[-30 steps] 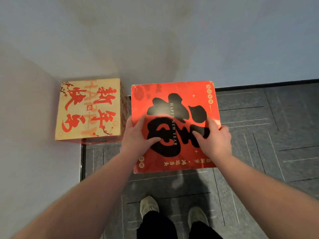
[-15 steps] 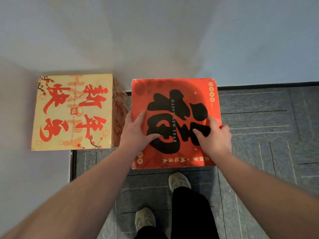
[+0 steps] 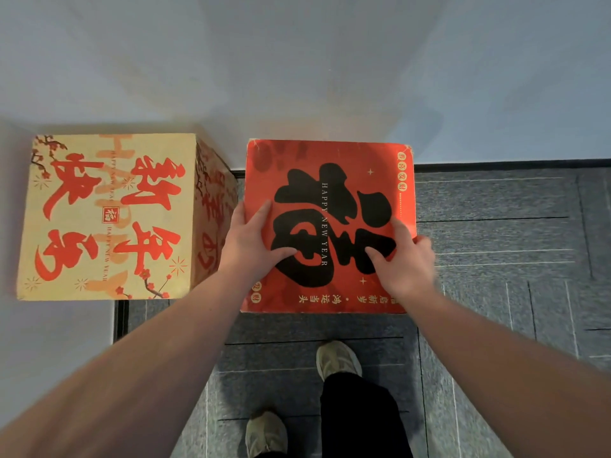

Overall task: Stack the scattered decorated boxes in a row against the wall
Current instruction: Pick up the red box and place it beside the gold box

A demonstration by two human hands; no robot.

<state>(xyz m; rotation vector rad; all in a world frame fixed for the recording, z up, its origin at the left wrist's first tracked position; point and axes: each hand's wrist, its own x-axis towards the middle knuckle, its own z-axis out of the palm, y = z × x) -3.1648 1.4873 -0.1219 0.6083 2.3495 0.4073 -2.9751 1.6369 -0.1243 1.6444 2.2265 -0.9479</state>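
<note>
— is the job done yet?

— not yet, i think. the yellow box sits in the corner, tight against the wall. that one looks finished.

— and the red box?

— the person has it in both hands. the left hand grips the left side, with its fingers lying on top. the right hand grips the right side the same way, thumb on the big black sign.

— so the hands are closed on it?

— yes, curled around its edges, holding it. nothing is loose.

— where is it now?

— just to the right of the yellow box, with a small gap between them. its far edge is near the wall. i can't tell if it rests on the floor or hangs a bit above it.

— what is left to do?

— i guess it needs to be set down snug beside the yellow one. more boxes may wait somewhere, but i see none here.
</note>
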